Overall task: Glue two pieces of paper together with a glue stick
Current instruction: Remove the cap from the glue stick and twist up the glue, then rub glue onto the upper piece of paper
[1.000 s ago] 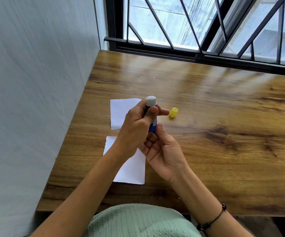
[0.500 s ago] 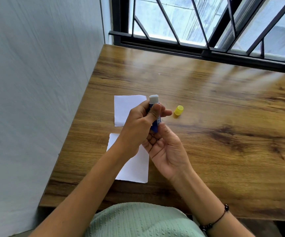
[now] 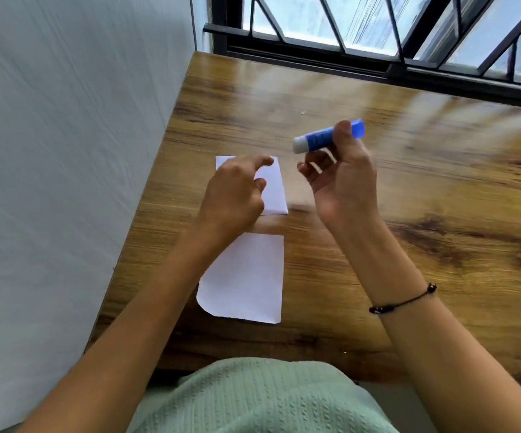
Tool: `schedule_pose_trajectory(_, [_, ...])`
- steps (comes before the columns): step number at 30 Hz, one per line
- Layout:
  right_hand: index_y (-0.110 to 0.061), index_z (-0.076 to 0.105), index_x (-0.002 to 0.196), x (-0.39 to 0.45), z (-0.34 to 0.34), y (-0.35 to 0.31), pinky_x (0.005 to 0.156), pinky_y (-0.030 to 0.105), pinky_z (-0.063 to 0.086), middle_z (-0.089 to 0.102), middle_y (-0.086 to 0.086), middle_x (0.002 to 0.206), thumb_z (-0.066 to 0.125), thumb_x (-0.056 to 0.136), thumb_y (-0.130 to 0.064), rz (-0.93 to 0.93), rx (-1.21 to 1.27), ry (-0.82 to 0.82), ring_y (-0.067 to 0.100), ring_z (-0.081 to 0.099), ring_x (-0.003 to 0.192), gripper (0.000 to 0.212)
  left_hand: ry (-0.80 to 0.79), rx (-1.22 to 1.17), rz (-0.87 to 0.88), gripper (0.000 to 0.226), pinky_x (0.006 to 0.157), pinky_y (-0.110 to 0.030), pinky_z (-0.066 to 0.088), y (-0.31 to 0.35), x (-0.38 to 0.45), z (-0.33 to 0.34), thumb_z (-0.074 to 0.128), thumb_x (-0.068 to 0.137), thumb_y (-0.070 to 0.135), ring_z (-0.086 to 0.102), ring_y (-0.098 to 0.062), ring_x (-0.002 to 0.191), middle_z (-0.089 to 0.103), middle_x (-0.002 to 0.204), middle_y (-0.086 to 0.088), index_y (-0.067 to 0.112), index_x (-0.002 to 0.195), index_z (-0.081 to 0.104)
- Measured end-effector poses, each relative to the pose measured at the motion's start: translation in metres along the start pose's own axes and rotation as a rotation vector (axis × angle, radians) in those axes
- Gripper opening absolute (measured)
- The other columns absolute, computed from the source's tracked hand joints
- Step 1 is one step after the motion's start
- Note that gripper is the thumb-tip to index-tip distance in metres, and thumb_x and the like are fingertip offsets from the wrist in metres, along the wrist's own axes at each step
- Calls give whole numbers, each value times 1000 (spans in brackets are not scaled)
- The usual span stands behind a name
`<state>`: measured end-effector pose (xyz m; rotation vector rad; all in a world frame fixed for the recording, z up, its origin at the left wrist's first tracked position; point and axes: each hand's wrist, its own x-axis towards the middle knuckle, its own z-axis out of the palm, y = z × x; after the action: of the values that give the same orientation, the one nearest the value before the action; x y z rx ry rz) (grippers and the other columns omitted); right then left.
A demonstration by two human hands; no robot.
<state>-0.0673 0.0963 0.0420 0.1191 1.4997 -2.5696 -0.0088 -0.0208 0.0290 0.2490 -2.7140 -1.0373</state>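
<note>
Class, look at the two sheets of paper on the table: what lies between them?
Only a bare strip of table separates the far paper from the near paper, as the head view shows.

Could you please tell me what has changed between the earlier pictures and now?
The left hand let go of the glue stick and moved down over the far paper. The right hand now holds the stick alone, lifted to the right and tipped sideways. The yellow cap is no longer in view. Both papers, including the near paper, lie as before on the table.
</note>
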Motion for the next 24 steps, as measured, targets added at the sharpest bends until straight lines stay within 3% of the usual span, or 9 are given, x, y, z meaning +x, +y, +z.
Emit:
schedule_pose_trajectory(5, [-10, 41, 91, 28, 11, 3, 49, 27, 48, 63, 14, 87, 48, 93, -17, -278, -616, -72, 19, 58, 59, 10, -294, 304, 80, 55, 114, -34, 19, -13, 31, 11, 52, 90, 18, 15, -20, 144, 25, 154, -4, 15, 141, 29])
schedule_pose_trajectory(9, [-12, 38, 96, 50, 10, 16, 59, 37, 56, 63, 18, 92, 55, 85, -10, -315, -935, -115, 18, 63, 65, 20, -414, 391, 66, 58, 118, -37, 13, -25, 34, 19, 48, 92, 25, 7, -21, 145, 13, 157, -6, 11, 143, 23])
schedule_pose_trajectory(13, [-16, 38, 98, 59, 9, 24, 73, 50, 53, 58, 5, 86, 58, 81, -7, -286, -1070, -174, 34, 62, 79, 28, -437, 340, 61, 63, 118, -36, 9, -25, 31, 14, 49, 91, 25, 4, -20, 145, 10, 157, -6, 10, 144, 18])
schedule_pose_trajectory(20, [-5, 44, 110, 66, 8, 29, 69, 30, 41, 55, 2, 89, 59, 82, -9, -364, -1217, -217, 21, 52, 76, 32, -469, 307, 41, 67, 117, -36, 4, -26, 29, 11, 49, 92, 26, -1, -19, 145, 5, 158, -5, 13, 145, 11])
schedule_pose_trajectory(24, [-8, 44, 112, 67, 8, 29, 71, 31, 41, 54, 2, 90, 60, 82, -9, -365, -1262, -244, 22, 53, 78, 33, -483, 320, 40, 66, 117, -37, 4, -25, 28, 11, 47, 93, 26, -2, -19, 145, 4, 158, -5, 13, 146, 10])
